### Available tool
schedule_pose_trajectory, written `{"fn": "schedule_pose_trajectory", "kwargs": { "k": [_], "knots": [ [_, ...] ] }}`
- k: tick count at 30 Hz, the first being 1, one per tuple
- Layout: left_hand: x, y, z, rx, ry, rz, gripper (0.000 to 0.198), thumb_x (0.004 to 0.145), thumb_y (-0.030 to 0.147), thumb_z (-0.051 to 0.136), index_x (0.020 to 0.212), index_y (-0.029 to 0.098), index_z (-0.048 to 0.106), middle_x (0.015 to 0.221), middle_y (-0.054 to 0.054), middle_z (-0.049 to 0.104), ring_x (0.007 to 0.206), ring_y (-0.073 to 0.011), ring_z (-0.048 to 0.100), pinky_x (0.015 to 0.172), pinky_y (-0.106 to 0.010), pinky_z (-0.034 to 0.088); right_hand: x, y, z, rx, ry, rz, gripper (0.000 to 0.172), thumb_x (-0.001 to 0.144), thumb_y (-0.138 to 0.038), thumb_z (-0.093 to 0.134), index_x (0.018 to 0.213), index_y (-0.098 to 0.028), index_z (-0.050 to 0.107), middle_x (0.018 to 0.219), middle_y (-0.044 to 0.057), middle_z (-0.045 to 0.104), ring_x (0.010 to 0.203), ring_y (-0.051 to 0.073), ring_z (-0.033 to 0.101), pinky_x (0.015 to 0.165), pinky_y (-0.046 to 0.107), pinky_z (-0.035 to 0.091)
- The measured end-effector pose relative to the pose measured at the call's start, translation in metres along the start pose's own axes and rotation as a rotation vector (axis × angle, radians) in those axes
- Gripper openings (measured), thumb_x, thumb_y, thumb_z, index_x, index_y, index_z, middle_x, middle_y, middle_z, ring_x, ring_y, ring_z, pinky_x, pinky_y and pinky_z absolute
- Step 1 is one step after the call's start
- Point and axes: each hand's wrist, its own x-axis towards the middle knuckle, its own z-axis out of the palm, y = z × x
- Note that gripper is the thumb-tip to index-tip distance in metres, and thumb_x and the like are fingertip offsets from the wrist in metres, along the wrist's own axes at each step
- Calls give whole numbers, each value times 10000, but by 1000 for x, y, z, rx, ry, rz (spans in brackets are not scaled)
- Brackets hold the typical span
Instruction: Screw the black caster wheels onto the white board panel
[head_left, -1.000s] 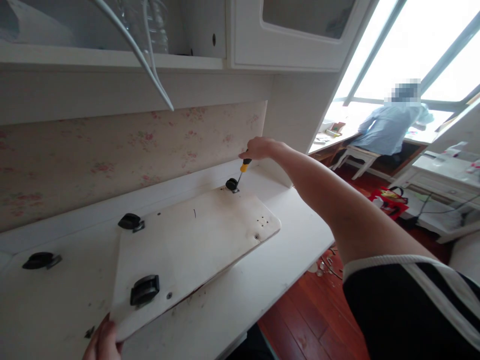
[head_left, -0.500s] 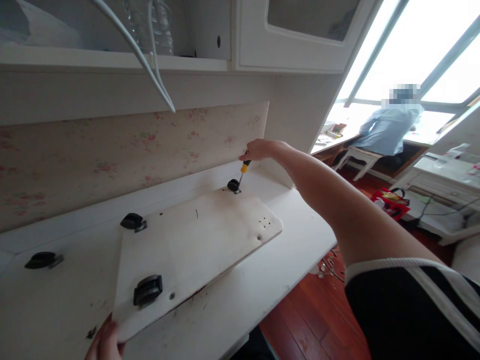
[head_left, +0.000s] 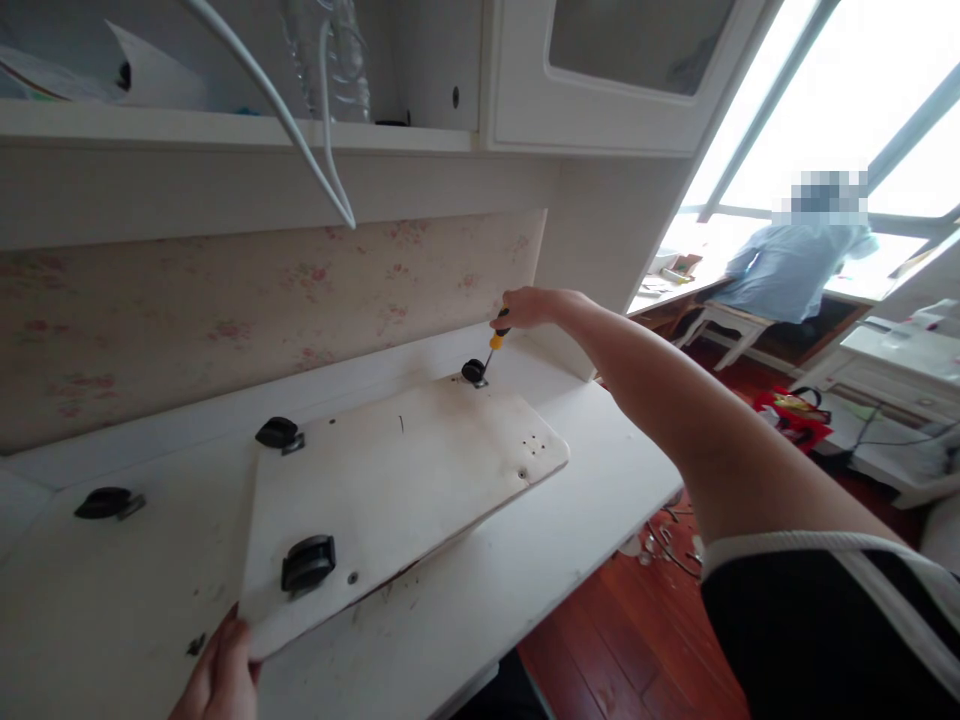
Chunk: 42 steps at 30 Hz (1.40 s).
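Slanting down and left from the right hand (head_left: 529, 307), the screwdriver (head_left: 497, 341) is clasped by its handle in the head view, its tip brought to the metal plate of the caster (head_left: 473, 371) on the white board's (head_left: 397, 470) far right corner. The shaft is closely flanked by that caster's wheel, on the side towards the board's left end. Against the board's near left corner the left hand (head_left: 221, 672) is set; whether it is clamped there cannot be told. Two other casters (head_left: 308, 563) are carried at the board's left end.
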Motion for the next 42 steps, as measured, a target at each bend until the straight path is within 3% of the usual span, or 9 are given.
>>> {"fn": "schedule_pose_trajectory", "kwargs": {
  "k": [5,8,12,15,17,23,33,37,42],
  "knots": [
    [6,-9,3,-28,44,141,376,816,497,493,1017,248,691,825,-78,727,828,-336,675,870,-456,509,-10,-5,0,-17,49,95,763,816,-773,459,1147,-129,698,1163,239,662,1068,404,618,767,443,477],
    [9,-12,3,-30,25,139,385,798,501,520,1019,242,699,821,-77,730,796,-329,678,816,-442,526,-19,-2,-1,20,24,91,784,805,-778,477,1226,-140,650,1192,219,662,1024,359,639,744,405,480],
    [4,-6,1,-61,1,97,400,786,521,516,1004,238,697,819,-77,735,773,-320,683,764,-415,537,-23,0,0,76,-6,46,773,777,-639,639,1383,-178,504,1112,153,704,842,257,668,645,332,477],
    [-1,0,-1,-69,-2,51,455,781,559,506,1035,226,684,871,-86,739,798,-319,687,784,-420,532,-19,-5,1,65,0,12,708,713,-564,745,1291,-185,592,1052,140,716,860,264,668,661,328,476],
    [-3,2,-2,-65,-4,33,495,779,579,493,1057,211,676,919,-102,739,818,-323,687,801,-431,526,-16,-10,1,50,37,15,603,766,-629,670,1166,-178,678,1068,164,707,944,296,659,707,347,479],
    [-10,6,-2,-128,-45,51,566,769,586,486,1146,204,663,1129,-112,726,847,-291,697,771,-386,541,-18,-17,0,60,169,141,656,825,-702,532,1113,-146,725,1107,213,684,1049,355,630,760,387,487],
    [-9,4,-9,-195,-100,82,703,782,617,529,1359,218,552,1165,-96,673,859,-254,685,680,-329,550,-60,22,18,130,331,290,546,905,-549,425,1118,-158,740,1104,208,696,941,323,656,700,391,473],
    [-14,9,-9,-223,-107,60,674,788,610,513,1318,198,572,1166,-99,662,847,-251,677,669,-327,560,-81,38,28,139,362,235,559,931,-561,373,1075,-164,739,1014,191,714,897,303,654,692,369,450],
    [-12,6,-5,-228,-101,60,620,804,586,509,1273,191,598,1255,-99,632,836,-235,674,682,-316,568,-86,36,40,122,342,116,539,941,-585,359,1047,-194,714,933,161,717,845,286,642,667,358,422]
  ]
}}
